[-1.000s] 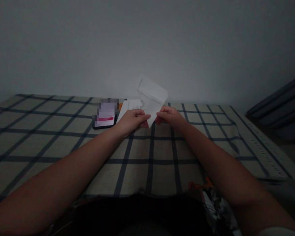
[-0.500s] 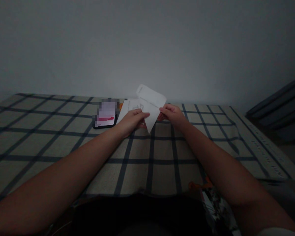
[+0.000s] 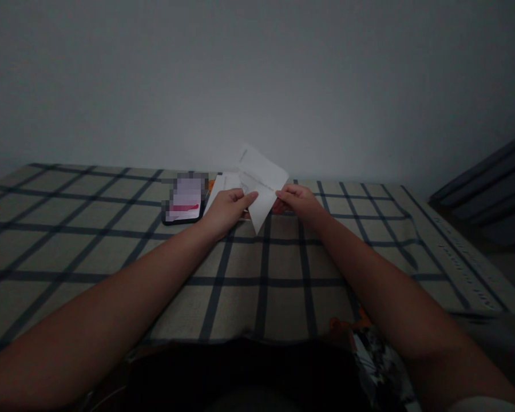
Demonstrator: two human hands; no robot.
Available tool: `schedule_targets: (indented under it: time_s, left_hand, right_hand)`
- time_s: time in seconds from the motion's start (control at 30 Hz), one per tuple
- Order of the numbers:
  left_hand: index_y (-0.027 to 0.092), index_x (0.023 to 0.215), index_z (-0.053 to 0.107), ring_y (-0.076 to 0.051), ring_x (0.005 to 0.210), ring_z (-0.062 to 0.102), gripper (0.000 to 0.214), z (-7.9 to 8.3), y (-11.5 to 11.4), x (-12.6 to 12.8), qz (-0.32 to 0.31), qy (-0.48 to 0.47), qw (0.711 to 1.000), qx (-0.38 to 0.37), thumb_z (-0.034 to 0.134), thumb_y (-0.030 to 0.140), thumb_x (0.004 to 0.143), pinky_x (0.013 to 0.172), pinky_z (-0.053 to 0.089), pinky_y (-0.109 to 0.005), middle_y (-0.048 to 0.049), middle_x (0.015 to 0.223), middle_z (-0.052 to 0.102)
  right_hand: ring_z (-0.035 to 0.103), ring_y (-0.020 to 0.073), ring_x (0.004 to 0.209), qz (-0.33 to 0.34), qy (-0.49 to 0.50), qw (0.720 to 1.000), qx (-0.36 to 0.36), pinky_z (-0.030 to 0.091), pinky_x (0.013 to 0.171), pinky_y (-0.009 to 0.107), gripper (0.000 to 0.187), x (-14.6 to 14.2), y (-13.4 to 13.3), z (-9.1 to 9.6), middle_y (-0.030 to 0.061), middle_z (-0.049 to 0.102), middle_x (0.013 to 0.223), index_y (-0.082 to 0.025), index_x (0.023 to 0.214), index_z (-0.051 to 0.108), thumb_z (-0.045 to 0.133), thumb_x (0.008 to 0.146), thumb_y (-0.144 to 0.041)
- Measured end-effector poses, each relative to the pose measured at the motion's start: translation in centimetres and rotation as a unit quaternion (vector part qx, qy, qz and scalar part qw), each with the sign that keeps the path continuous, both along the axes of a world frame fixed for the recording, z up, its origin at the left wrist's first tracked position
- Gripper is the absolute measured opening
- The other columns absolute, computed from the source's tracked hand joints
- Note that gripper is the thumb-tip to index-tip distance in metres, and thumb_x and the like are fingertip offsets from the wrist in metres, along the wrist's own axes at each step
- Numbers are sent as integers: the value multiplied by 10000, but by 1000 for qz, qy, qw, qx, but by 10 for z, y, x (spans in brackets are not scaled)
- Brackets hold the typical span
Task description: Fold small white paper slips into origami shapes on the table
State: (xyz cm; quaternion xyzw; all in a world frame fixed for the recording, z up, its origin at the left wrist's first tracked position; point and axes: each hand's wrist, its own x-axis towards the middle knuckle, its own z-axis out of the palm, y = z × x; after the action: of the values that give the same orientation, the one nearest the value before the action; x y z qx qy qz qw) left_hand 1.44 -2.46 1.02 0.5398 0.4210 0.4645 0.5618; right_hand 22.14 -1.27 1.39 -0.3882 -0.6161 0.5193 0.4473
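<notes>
Two bare hands hold a white folded sheet of paper (image 3: pixel 262 182) at the centre of the frame, above a beige cloth with dark grid lines (image 3: pixel 111 240).

The left hand (image 3: pixel 227 209) has its grip closed on the sheet's left edge, and the right hand (image 3: pixel 298 201) pinches the right edge. The sheet is tilted, its lower corner pointing down between the hands. Just left of the left hand lies a black phone (image 3: pixel 183 200). A second white sheet (image 3: pixel 224 184) lies flat behind that hand. A pale bare wall (image 3: pixel 257 74) fills the upper half.

No legible text — too dim
</notes>
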Motion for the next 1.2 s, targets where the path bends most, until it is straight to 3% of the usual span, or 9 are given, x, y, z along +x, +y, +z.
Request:
schedule_targets:
  time_s: [0.3, 0.57, 0.8, 1.2]
  left_hand:
    - [135, 799, 675, -137, 683, 636, 381, 2, -1, 1, -15, 22, 1000, 4, 746, 503, 730, 694, 546, -274, -57, 805, 707]
    - [133, 851, 679, -143, 718, 664, 345, -2, 2, 2, -75, -51, 996, -16, 730, 462, 764, 718, 559, -271, -59, 826, 718]
    - [144, 806, 669, -144, 716, 668, 362, -2, 2, 2, -53, -33, 998, -23, 759, 484, 720, 735, 562, -273, -45, 798, 718]
    - [136, 892, 676, -140, 777, 692, 154, 2, -3, 1, -116, -49, 991, -51, 703, 266, 813, 782, 576, -285, -58, 886, 728]
  right_hand:
    - [644, 125, 597, -21, -6, 1000, 4, 555, 605, 265, 346, -1, -1, 2, 14, 668, 643, -182, 692, 594, 702, 760, -503]
    - [635, 118, 593, -37, 11, 999, 19, 556, 609, 262, 362, 0, 3, -1, 7, 654, 642, -183, 710, 609, 712, 751, -527]
    - [641, 120, 596, -10, 33, 999, -9, 550, 594, 257, 377, 0, 2, 0, 10, 666, 660, -181, 727, 620, 713, 750, -546]
    - [622, 120, 552, -71, -11, 997, 21, 560, 603, 273, 323, 1, 6, -2, 5, 641, 595, -177, 693, 579, 710, 773, -461]
